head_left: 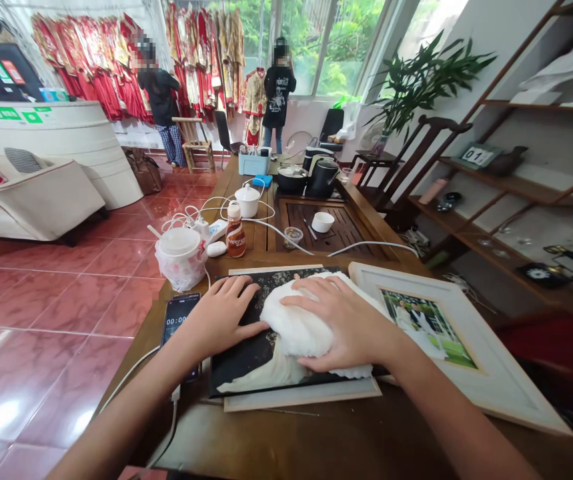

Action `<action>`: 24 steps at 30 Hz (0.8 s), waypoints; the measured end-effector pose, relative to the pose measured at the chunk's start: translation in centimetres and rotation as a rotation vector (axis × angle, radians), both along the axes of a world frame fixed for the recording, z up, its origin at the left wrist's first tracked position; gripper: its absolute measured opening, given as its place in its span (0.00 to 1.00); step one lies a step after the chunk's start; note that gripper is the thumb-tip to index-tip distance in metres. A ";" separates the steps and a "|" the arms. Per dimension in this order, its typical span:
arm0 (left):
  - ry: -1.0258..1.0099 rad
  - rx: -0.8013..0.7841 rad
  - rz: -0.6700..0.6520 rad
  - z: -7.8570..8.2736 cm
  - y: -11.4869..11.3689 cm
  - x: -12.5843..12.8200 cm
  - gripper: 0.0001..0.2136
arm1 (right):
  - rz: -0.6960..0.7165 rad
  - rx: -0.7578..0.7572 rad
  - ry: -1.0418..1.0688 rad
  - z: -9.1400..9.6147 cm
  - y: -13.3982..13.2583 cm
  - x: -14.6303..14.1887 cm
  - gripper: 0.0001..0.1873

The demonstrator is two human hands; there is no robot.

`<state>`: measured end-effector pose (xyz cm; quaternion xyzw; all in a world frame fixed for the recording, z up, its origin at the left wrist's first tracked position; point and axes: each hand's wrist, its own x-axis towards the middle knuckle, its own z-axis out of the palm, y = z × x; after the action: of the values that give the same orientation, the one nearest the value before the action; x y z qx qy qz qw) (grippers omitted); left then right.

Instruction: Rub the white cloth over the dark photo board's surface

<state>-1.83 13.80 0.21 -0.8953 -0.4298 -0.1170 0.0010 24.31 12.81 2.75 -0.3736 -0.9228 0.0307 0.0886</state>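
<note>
A dark photo panel, printed with a pale dress-like shape, lies on top of a pale wooden frame on the table. My left hand rests on the panel's left side, fingers stretched and apart, holding nothing. On the panel's right half, my right hand grips a bunched white cloth and presses it down, thumb at its near side. The cloth and hand hide much of the picture. Just right of the cloth leans or lies a white-framed couple photo; its left edge is partly behind my right hand and forearm.
Left of the panel are a phone with cables and a bagged white tub. Beyond stand a Nescafé bottle, a lidded white pot and a tea tray with a white bowl. Two people stand near hanging red garments.
</note>
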 end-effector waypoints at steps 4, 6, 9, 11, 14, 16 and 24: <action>-0.047 -0.078 -0.038 -1.2 0.7 -0.3 0.37 | 0.008 -0.041 0.012 -0.4 0.4 0.0 0.41; -0.053 -0.108 -0.059 -1.8 0.5 -0.6 0.45 | 0.018 -0.061 0.031 -0.6 0.6 0.1 0.41; -0.059 -0.125 -0.077 -2.4 0.3 -0.8 0.53 | 0.034 -0.085 0.057 -0.9 1.0 0.1 0.42; -0.070 -0.131 -0.088 -2.6 0.4 -0.8 0.54 | 0.033 -0.089 0.070 -1.1 1.1 0.1 0.43; -0.089 -0.156 -0.085 -2.8 0.6 -0.9 0.54 | 0.029 -0.099 0.062 -1.4 1.4 -0.1 0.44; -0.086 -0.191 -0.072 -2.9 0.7 -0.9 0.54 | 0.033 -0.118 0.044 -1.5 1.6 -0.1 0.44; -0.084 -0.248 -0.078 -3.6 1.3 -1.1 0.56 | 0.126 -0.209 0.010 -2.2 1.5 -0.5 0.47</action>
<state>-2.96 15.08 -3.39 -0.8989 -0.4054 -0.1004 -0.1324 23.82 14.35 0.56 -0.3220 -0.9358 0.1341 0.0515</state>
